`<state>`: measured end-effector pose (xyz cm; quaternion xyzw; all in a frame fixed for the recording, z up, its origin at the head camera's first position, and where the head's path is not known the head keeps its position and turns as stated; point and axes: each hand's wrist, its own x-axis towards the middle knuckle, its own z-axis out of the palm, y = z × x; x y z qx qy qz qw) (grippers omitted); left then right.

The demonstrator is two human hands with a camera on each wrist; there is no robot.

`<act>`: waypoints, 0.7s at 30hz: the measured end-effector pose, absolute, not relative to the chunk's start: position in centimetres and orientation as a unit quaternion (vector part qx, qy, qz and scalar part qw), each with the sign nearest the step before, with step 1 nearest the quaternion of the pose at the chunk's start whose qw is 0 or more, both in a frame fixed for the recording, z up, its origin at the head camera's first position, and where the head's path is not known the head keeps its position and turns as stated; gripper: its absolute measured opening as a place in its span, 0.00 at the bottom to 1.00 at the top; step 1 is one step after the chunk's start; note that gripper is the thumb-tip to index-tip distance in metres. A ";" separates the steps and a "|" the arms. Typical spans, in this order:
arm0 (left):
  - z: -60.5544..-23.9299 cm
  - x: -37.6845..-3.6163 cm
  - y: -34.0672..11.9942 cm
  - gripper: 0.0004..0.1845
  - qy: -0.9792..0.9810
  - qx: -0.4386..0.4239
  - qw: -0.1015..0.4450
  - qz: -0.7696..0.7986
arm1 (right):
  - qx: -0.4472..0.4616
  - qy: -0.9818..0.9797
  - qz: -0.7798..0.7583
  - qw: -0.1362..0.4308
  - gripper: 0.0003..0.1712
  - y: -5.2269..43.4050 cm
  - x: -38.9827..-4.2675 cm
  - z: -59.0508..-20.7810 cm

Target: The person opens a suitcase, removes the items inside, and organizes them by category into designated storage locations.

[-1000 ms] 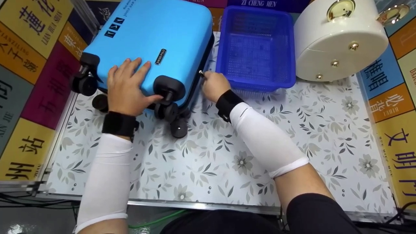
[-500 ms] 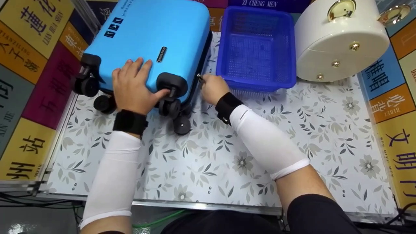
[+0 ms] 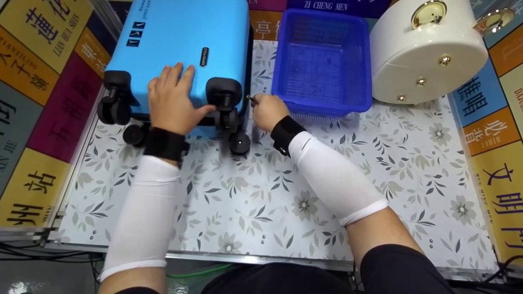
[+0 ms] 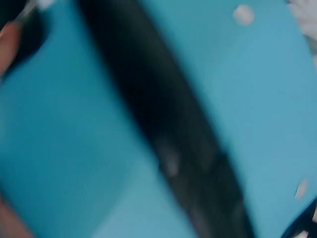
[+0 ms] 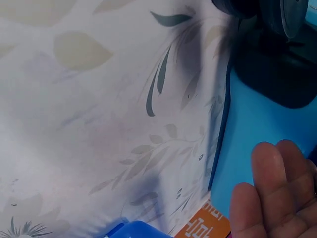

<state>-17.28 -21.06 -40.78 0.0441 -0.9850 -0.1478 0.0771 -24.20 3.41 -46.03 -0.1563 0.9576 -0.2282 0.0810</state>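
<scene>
While the blue suitcase [image 3: 179,53] lies flat at ten o'clock on the table [image 3: 286,196], we see the left hand [image 3: 175,104] spread flat on it and the right hand [image 3: 267,111] pinching its zipper pull [image 3: 250,99]; a blue basket [image 3: 322,61] sits at one o'clock.

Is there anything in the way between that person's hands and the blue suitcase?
No. The left hand rests flat on the blue suitcase, and the right hand pinches a small metal zipper pull at its side edge.

The suitcase [image 3: 179,53] has swung from tilted toward 1 o'clock to square at 12 (wheels nearest). The left hand [image 3: 175,102] turned with it.
</scene>
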 end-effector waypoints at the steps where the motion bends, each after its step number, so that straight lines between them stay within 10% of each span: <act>1: -40.6 -17.1 -22.0 0.58 -0.986 0.040 0.061 -0.150 | -0.155 0.957 -0.230 0.081 0.16 3.4 -24.2 -46.0; 10: -42.1 -16.2 -26.5 0.65 -0.974 0.060 0.147 -0.161 | -0.160 0.952 -0.249 0.079 0.16 3.0 -23.8 -45.8; 21: -41.7 -16.9 -23.7 0.65 -0.982 0.104 0.094 -0.129 | -0.150 0.956 -0.243 0.067 0.15 3.8 -23.6 -45.9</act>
